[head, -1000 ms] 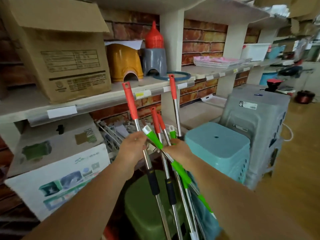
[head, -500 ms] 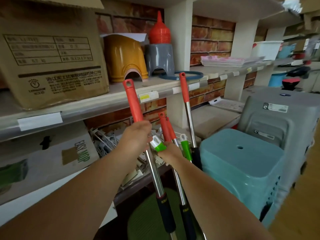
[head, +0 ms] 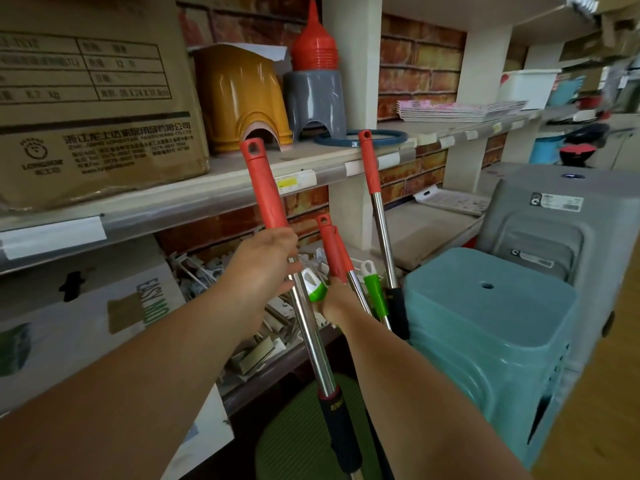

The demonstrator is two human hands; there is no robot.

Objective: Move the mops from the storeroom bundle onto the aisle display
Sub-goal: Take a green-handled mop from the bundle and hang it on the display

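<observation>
The left hand [head: 265,261] grips a red-handled mop [head: 264,188], fingers curled around its steel shaft below the red grip. The right hand [head: 337,303] grips a green-handled mop [head: 317,287] among the bundle [head: 372,237] beside the teal stool [head: 491,327].

Soft even light, warped blurry edges

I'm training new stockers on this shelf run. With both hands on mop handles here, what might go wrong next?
1. The left hand grips one red-handled mop whose tip sits near the yellow stool at the shelf edge; swinging it may knock stock off.
2. The right hand holds several crossed handles; one could slip.
3. The leaning mop may topple.
</observation>
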